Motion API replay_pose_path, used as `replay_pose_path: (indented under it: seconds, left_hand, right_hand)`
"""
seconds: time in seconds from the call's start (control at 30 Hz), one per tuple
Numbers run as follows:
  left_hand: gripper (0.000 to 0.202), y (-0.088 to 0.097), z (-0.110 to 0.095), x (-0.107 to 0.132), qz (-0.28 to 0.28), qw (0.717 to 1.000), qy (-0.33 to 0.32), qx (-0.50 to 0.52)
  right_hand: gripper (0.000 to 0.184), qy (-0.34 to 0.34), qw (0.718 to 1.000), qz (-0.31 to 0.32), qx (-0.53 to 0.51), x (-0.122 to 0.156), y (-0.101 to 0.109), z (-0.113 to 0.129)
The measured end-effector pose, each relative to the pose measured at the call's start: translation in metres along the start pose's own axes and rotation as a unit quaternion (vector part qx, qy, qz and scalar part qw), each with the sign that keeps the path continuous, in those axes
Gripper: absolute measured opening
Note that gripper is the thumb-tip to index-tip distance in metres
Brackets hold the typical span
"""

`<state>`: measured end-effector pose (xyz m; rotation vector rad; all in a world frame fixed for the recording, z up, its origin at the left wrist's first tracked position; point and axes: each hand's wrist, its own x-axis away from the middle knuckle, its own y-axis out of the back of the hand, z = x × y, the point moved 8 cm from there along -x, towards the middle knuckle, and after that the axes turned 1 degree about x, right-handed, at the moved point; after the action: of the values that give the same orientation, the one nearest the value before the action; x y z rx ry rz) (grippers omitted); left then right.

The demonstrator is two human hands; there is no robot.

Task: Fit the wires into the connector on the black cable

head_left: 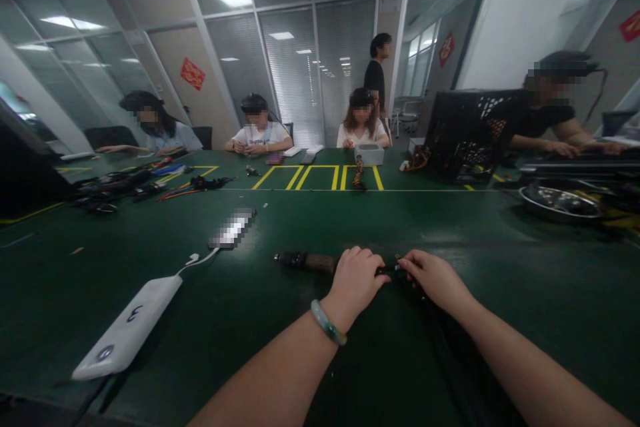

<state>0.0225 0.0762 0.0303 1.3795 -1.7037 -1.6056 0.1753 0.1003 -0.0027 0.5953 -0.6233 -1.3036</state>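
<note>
A dark electric screwdriver [317, 263] lies level just above or on the green table, its metal tip pointing left. My left hand [356, 277], with a jade bangle [327, 322] at the wrist, is closed around the screwdriver's rear part and hides it. Off the tail end, my right hand [434, 276] pinches a small black cable plug [398, 268] between thumb and fingers. Whether the plug sits fully in the screwdriver I cannot tell. From the right hand a black cable [453, 367] seems to run down toward the near edge, blurred and dark.
A white power bank [131, 326] lies at left, wired to a phone [233, 230]. Bundled cables [120, 186] lie at far left. A black computer case [473, 134] and a metal bowl [559, 204] with small parts stand at right. Several people sit across the table [280, 360].
</note>
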Motion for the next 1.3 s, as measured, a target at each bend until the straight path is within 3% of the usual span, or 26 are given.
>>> replay_pose_path:
  seconds: [0.2, 0.53, 0.77, 1.0, 1.3]
  left_hand:
    - [0.033, -0.005, 0.002, -0.003, 0.015, 1.000, 0.017, -0.018]
    - [0.018, 0.002, 0.002, 0.002, 0.030, 0.999, 0.020, -0.001]
    - [0.012, 0.007, -0.006, 0.003, 0.016, 1.000, -0.018, 0.010]
    - [0.018, 0.007, -0.008, 0.005, 0.009, 0.999, -0.035, 0.025]
    - [0.014, 0.009, -0.009, 0.004, 0.007, 0.998, -0.047, 0.049]
  right_hand:
    - [0.032, -0.007, 1.000, 0.008, 0.020, -0.003, 0.000, 0.005]
    - [0.023, 0.078, 0.994, 0.060, 0.047, 0.016, -0.008, 0.015]
    - [0.019, 0.040, 0.996, 0.059, 0.053, 0.020, -0.005, 0.016]
    - [0.019, 0.084, 0.996, 0.006, 0.031, 0.027, 0.008, 0.034]
    - [0.014, 0.091, 0.993, 0.010, 0.073, 0.022, 0.000, 0.025]
